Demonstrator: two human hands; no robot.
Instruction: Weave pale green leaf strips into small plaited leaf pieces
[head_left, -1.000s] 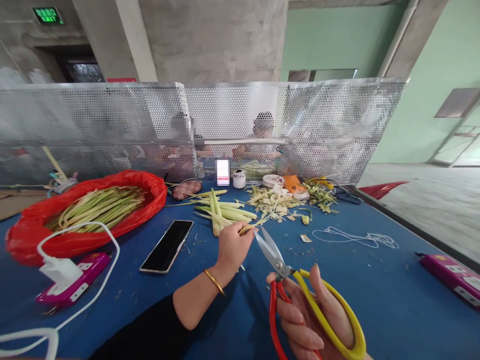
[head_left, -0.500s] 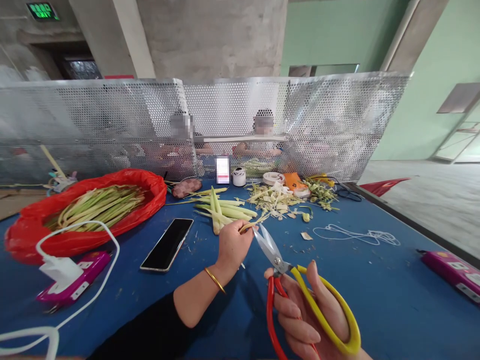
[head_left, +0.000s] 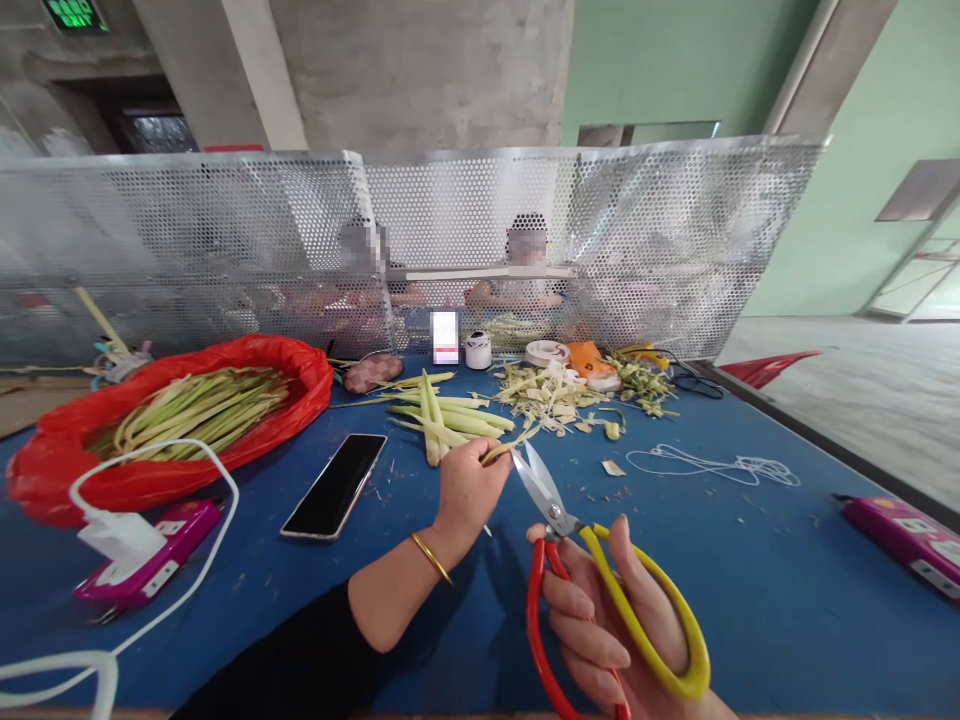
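- Two scissors blades (head_left: 546, 494) stand apart beside a plant strip (head_left: 517, 442).
- Left hand (head_left: 472, 488): grip pinches the strip.
- Right hand (head_left: 591, 637): grip clasps the handles (head_left: 618, 598).

Green lit sign (head_left: 75, 14), top left: lower row reads "EXIT"; upper row of characters cut by picture edge, unreadable. Right power strip (head_left: 904, 540): large white characters, too unclear to read. Left power strip (head_left: 193, 514): pale marking, also illegible. Upright phone (head_left: 445, 338): screen lit, text blurred out. White jar (head_left: 478, 352) and white roll (head_left: 547, 353): dark print on both, 0 words legible.
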